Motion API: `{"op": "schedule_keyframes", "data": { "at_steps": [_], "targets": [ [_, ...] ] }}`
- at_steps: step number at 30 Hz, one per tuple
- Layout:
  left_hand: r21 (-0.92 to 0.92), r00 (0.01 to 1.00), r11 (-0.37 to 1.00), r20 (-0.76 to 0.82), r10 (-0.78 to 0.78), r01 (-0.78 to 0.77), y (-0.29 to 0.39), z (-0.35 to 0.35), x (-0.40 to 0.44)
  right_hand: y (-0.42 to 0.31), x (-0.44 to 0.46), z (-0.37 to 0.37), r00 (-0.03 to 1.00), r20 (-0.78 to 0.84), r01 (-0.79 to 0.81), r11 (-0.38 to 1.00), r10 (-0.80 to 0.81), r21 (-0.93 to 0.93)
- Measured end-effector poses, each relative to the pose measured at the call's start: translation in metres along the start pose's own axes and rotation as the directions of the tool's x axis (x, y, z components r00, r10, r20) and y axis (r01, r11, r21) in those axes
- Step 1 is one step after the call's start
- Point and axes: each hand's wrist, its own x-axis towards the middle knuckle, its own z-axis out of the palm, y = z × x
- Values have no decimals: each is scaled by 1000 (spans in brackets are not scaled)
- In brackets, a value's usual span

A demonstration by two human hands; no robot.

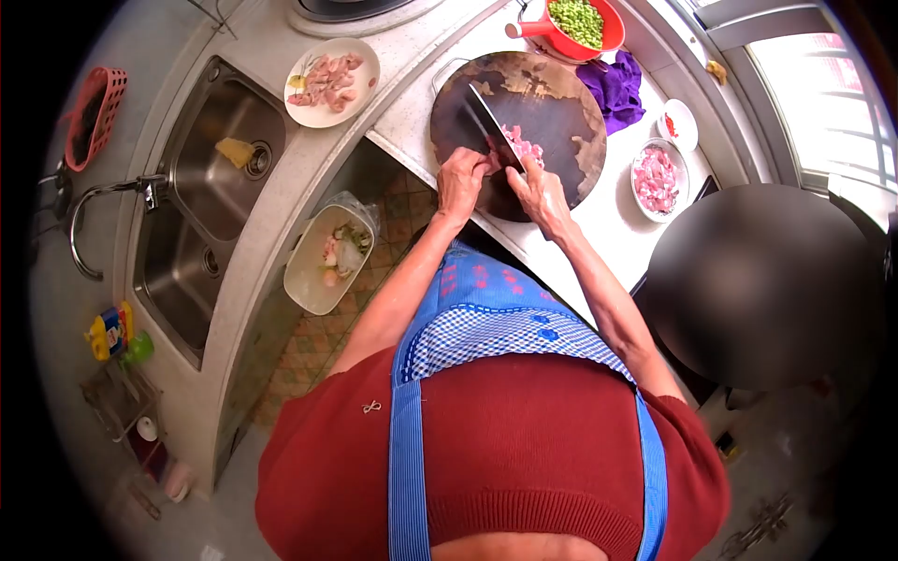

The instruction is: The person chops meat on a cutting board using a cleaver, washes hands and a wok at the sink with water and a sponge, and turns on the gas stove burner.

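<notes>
My left hand point(462, 182) pinches pink meat point(493, 162); my right hand point(540, 193) grips a metal knife point(493, 125). The round brown board point(528, 79) has its far edge free.

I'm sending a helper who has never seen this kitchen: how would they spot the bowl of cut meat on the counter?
Start at the big round cutting board. Right of it in the picture, below the purple cloth, stands a white bowl. It is filled with pink meat, whereas the smaller bowl touching or nearly touching it holds red bits.
</notes>
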Motion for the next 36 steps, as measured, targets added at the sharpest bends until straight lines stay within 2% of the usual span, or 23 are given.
{"op": "schedule_keyframes", "data": {
  "at_steps": [2, 5, 6, 9, 12, 14, 15, 17, 18, 20, 24, 26, 27, 29, 30, 31, 33, 36],
  "targets": [
    [-17, 1000, 1000, -9, 7, -7, -4, 0, -2, -16, -12, -9, 991, -5, -134, 990, 135, 44],
    [11, 999, 999, -6, -41, 41, 2, -2, -3, -21, -29, -17, 989, 70, -130, 990, 126, 51],
    [10, 999, 999, -5, -42, 42, 1, -1, -2, -19, -32, -15, 989, 86, -119, 993, 119, -2],
    [6, 998, 998, 1, -56, 56, 0, -2, -1, -15, -30, -8, 987, 88, -134, 991, 134, -6],
    [-24, 998, 999, 48, -29, 30, 1, -4, 0, -12, -19, 3, 987, 84, -133, 991, 135, -26],
    [43, 998, 999, 60, 6, -9, 1, -3, -1, -8, -16, 4, 985, 84, -147, 989, 148, -28],
    [1, 999, 1000, 47, 12, -12, 7, -5, -2, -3, -20, 2, 984, 80, -158, 987, 160, -32],
    [-28, 998, 998, 42, 53, -52, 3, -4, -2, 4, -16, -1, 989, 92, -123, 986, 113, 113],
    [-24, 998, 998, 31, 58, -57, 2, -2, -1, -3, -20, -4, 992, 61, -120, 988, 114, 98],
    [-94, 999, 995, -33, -40, 37, 3, -1, -7, -17, -32, -7, 990, 57, -136, 987, 132, 79],
    [-49, 997, 996, -22, -79, 78, 7, -4, -9, -22, -37, -4, 990, 33, -137, 989, 136, 48],
    [47, 998, 998, -21, 52, -51, 3, -5, -9, -23, -36, -4, 988, 53, -147, 988, 145, 49],
    [47, 999, 998, -19, 50, -49, -2, -3, -8, -15, -33, 0, 988, 54, -150, 988, 147, 50],
    [18, 999, 999, 13, 52, -52, -12, 2, -5, 5, -25, 9, 990, 127, -56, 998, 54, 11],
    [17, 999, 999, 12, 51, -51, -12, 1, -4, -10, -17, 5, 958, 164, -247, 967, 234, 61],
    [16, 999, 999, 26, 46, -47, -9, -1, -3, -12, -11, 10, 958, 165, -246, 967, 233, 61],
    [19, 998, 999, 38, 43, -44, -5, -5, -3, -16, -6, 18, 990, 49, -134, 989, 130, 66],
    [47, 999, 999, 26, 20, -21, -1, -4, -3, -19, -17, 7, 990, 20, -137, 987, 136, 80]
  ]
}}
